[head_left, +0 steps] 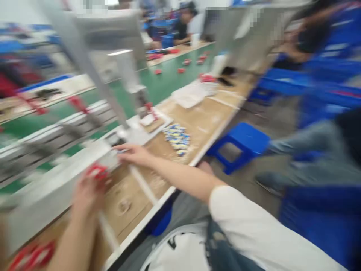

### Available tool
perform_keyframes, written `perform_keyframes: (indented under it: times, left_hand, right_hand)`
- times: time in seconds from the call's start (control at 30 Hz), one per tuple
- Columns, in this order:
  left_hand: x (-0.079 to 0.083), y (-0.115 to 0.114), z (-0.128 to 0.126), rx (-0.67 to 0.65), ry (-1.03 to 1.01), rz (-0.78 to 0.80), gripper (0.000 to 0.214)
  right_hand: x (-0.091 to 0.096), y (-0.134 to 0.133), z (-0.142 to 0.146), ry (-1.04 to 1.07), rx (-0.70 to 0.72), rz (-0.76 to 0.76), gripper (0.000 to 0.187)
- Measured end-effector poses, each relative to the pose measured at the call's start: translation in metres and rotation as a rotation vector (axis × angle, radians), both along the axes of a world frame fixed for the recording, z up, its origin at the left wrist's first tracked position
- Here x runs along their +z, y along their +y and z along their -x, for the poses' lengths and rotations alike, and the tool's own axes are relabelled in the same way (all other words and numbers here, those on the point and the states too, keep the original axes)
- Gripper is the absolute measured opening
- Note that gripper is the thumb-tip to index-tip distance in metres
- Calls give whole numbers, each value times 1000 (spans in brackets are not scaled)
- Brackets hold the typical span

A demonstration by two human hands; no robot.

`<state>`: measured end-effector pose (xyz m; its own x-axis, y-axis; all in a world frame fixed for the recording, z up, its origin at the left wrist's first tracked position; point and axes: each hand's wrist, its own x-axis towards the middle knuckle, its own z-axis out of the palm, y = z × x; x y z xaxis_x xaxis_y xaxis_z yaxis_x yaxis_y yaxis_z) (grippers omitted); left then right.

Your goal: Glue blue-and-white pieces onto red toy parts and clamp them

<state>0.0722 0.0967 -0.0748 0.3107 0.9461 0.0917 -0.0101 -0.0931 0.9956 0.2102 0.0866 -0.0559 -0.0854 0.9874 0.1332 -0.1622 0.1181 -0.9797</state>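
Observation:
My left hand (88, 194) is closed around a red plastic part (97, 171) with a pale spot in its middle; motion blur hides its exact kind. It is above the brown work surface (138, 218), beside a long white housing (67, 177). My right hand (135, 155) reaches left over the same surface, its fingers stretched out and apart, with nothing visible in them. Its fingertips are close to the base of a grey upright post (120, 120); whether they touch anything I cannot tell. To the right of that hand lies a cluster of small blue, yellow and white pieces (177, 137).
More red parts (34, 256) lie at the lower left. Behind the post runs a green conveyor belt (158, 86) carrying several red pieces. A white tray (188, 94) rests farther along the bench. Blue stools (242, 139) and a seated person's leg (307, 143) are at the right.

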Motion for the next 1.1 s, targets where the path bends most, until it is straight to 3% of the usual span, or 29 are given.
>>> perform_keyframes:
  times: [0.07,0.1,0.17,0.27,0.43,0.63,0.73,0.97,1.1]
  left_hand:
    - [7,-20,76,184,-44,30,66]
    - [8,-29,97,221,-103,64,70]
    - [5,-37,115,195,-255,144,72]
    - [1,-37,110,106,-386,199,66]
    - [-2,-38,106,63,-407,224,61]
    - [-8,-36,112,164,-316,159,62]
    - [-10,-34,112,223,-309,125,61]
    - [-6,-35,114,100,-355,262,69]
    - [-6,-34,113,132,-319,231,66]
  right_hand:
    - [-11,13,36,138,142,51,57]
    - [-18,18,44,194,147,79,58]
    - [-29,25,48,273,218,94,56]
    - [-35,20,41,337,299,130,51]
    - [-34,10,37,377,322,179,47]
    - [-33,11,34,379,333,198,44]
    - [-33,9,34,369,309,191,45]
    - [-29,5,36,294,205,141,54]
    - [-26,3,36,233,173,47,48]
